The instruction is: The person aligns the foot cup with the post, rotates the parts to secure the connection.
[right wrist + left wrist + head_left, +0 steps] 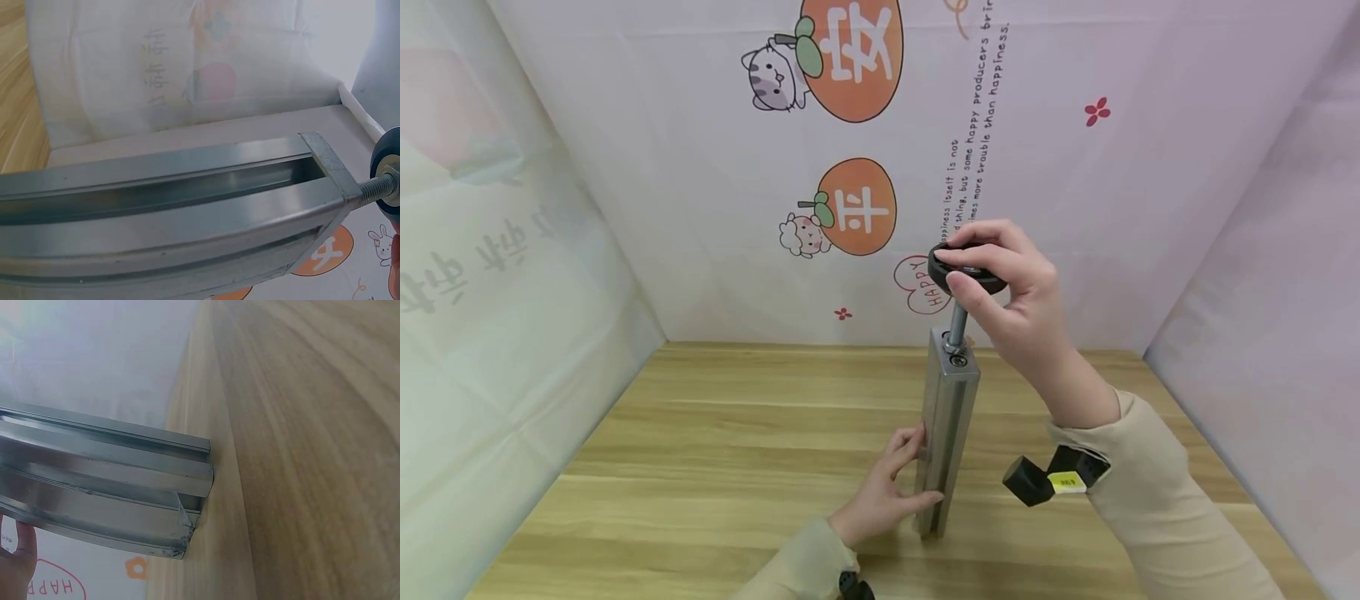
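A silver aluminium profile [951,433] stands upright on the wooden table, its slotted sides showing in the right wrist view. From its top end plate [328,165] rises a threaded rod [377,190], which carries the black round base of a levelling foot [996,285]. My right hand [1026,300] grips the black base by its rim, thumb in front and fingers over the top. Low on the profile, my left hand [880,496] holds it between thumb and fingers. In the left wrist view the profile's lower end [194,487] meets the table, with only part of the hand showing.
The wooden table [737,442] runs back to a white printed cloth wall [715,208]. More cloth walls stand at the left [490,275] and right [1262,275]. A black wrist camera [1030,482] hangs from the right sleeve.
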Demonstrator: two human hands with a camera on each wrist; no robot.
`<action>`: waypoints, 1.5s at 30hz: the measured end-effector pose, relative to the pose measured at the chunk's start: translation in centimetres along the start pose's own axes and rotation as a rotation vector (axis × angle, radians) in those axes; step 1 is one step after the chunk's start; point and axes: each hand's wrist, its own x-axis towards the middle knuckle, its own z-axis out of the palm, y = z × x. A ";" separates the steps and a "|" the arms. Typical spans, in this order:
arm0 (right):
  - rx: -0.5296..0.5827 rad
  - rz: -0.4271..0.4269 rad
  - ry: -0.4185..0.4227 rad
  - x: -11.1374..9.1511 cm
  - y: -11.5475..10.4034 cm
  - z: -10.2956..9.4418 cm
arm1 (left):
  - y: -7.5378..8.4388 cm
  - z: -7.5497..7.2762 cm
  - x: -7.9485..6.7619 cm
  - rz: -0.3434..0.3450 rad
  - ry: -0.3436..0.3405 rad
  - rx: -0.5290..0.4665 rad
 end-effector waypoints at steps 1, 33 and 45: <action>-0.021 -0.014 -0.005 0.0 -0.1 0.0 | 0.0 0.0 0.0 -0.001 0.000 0.000; 0.230 -0.135 0.282 -1.6 1.6 0.5 | -0.1 0.1 0.0 -0.030 -0.009 0.016; 1.138 0.333 -0.292 -0.2 3.5 -0.8 | 0.0 0.1 0.0 -0.045 -0.006 0.005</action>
